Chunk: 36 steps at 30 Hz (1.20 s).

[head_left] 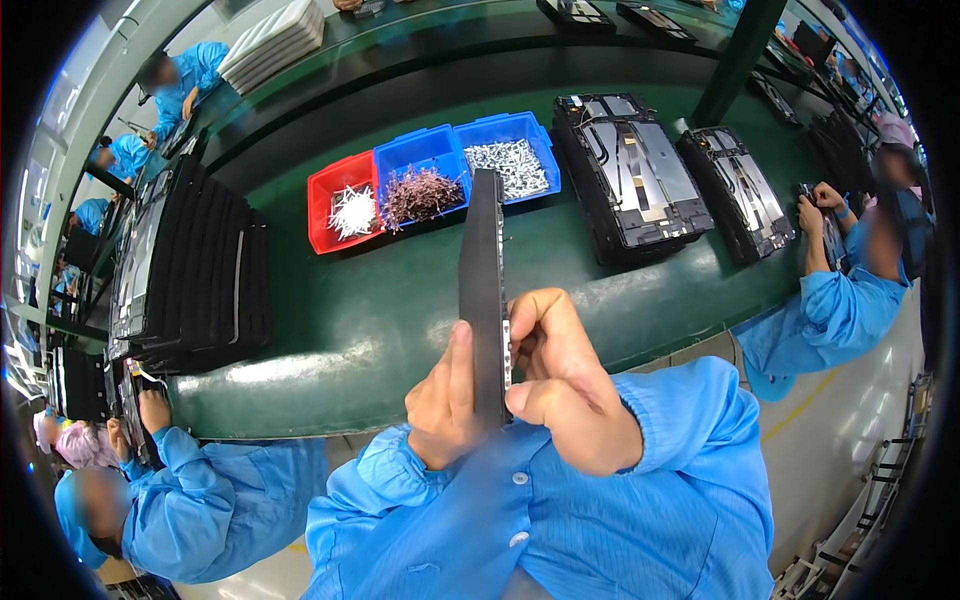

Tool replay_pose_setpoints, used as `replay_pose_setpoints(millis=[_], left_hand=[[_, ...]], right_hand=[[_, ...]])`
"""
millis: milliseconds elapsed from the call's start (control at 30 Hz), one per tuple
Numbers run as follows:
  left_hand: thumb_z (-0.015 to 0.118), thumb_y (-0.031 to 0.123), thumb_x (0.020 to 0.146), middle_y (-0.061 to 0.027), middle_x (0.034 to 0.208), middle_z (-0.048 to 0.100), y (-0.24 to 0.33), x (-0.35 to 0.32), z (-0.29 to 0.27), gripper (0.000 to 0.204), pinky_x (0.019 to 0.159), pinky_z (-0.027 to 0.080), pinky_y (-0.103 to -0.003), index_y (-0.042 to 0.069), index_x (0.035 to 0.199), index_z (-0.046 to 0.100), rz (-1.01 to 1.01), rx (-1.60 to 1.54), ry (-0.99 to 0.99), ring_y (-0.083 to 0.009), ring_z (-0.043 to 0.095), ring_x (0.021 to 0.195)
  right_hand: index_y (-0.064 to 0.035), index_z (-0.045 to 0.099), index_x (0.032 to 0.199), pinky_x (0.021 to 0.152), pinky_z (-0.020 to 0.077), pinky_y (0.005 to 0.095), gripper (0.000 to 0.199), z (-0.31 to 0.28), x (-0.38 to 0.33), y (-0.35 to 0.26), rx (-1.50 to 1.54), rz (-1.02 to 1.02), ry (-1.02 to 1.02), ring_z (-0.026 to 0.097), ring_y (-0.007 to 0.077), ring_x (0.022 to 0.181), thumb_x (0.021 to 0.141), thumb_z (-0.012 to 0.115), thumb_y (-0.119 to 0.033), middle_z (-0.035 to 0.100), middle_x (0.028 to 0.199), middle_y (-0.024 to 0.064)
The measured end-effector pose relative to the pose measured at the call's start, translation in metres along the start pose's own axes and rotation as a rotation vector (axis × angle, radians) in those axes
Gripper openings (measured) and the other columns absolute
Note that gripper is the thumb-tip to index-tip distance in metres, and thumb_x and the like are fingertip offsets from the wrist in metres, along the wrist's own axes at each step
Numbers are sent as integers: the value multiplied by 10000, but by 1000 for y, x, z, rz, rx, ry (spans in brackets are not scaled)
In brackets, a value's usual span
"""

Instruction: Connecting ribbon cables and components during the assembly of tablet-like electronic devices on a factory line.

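A flat black electronic panel (484, 280) stands on edge in front of my chest, so mainly its narrow side shows. My left hand (440, 410) grips it from the left, fingers laid against its dark face. On the other side, my right hand (570, 385) is curled, with thumb and forefinger at the panel's edge beside a row of small white and metal parts (507, 350). The panel's component side is turned away and mostly hidden. Its upper end overlaps the bins behind it.
On the green table (380, 310) sit a red bin (318, 225) of white pieces and two blue bins (420, 140) with brownish and pale small parts. Panel stacks stand left (190, 270) and right (630, 180). Co-workers in blue sit on both sides (220, 500), (830, 310).
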<state>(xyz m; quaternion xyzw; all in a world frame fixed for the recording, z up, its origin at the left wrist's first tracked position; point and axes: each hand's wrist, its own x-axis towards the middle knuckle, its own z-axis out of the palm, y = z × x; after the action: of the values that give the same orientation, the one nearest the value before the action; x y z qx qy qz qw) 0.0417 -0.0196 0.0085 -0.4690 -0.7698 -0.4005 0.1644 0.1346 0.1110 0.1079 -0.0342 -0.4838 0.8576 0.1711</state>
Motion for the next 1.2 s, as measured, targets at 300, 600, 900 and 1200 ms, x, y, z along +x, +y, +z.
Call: replay_pose_setpoints(millis=[300,600,900,1200], left_hand=[[713,49,917,-135,1200,683,-24,23,-30,544,874,539,-314,-90,1403,511,-193,-675,30,-171,664,987],[697,185,975,-113,1309,678,-86,77,-31,574,944,545,-278,-55,1457,501,-722,-1466,-802,-145,661,1126],[735,147,969,-144,1258,712,-126,85,-11,625,829,553,-199,-95,1486,481,-738,-1404,-1200,-89,678,996],[729,151,964,-151,1290,695,-121,75,-3,649,869,551,-212,-113,1492,460,-845,-1564,-1147,-111,678,1046]], right_hand=[[-9,605,1306,782,393,244,464,-85,42,-11,-804,-290,288,441,88,917,925,753,-229,557,1100,12],[22,449,1504,1054,484,403,632,-98,-27,53,-316,353,-267,601,209,1226,943,721,-83,619,1371,120],[49,556,1379,994,508,379,385,-33,-26,35,-142,528,-372,636,240,1174,1016,609,-67,661,1299,158],[68,650,1195,822,565,332,240,-6,-26,34,186,492,-154,703,241,950,1062,597,-125,734,1043,151]])
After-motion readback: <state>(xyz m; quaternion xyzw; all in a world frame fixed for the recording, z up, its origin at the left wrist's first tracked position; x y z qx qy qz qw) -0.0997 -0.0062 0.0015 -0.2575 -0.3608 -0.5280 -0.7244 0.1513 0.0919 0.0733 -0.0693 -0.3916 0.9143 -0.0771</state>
